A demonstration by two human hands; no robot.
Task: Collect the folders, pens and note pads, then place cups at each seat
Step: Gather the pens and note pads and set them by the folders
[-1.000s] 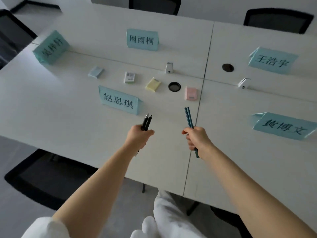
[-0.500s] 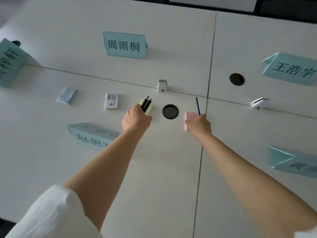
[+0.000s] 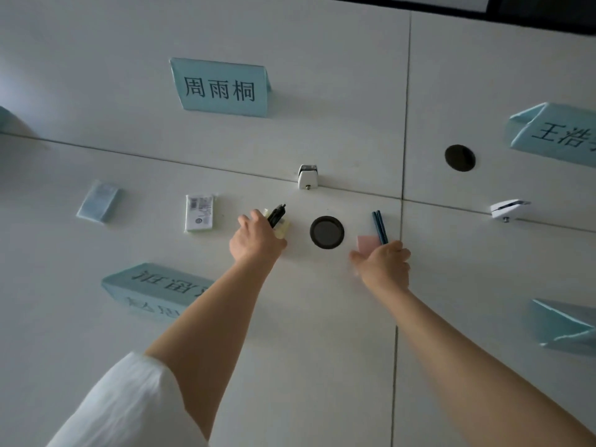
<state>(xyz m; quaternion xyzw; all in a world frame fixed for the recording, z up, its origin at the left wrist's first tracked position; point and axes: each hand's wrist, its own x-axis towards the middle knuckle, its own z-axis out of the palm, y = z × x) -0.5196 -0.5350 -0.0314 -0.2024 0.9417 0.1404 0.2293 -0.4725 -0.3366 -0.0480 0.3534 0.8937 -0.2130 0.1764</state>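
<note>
Both my hands are down on the note pads.
My left hand point(image 3: 256, 241) grips black pens point(image 3: 276, 215) over the yellow pad point(image 3: 283, 229); my right hand point(image 3: 383, 264) grips blue pens point(image 3: 379, 225) beside the pink pad point(image 3: 367, 243).

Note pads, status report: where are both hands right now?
Left hand grips black pens, over yellow pad. Right hand grips blue pens, at pink pad. Nothing blocking.

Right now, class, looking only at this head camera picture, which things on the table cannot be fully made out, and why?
- Yellow note pad: mostly covered by the left hand and its black pens.
- Pink note pad: near part hidden by the right hand holding blue pens.
- Right name card: cut off by the frame edge.
- Label on the white note pad: print too small.
</note>
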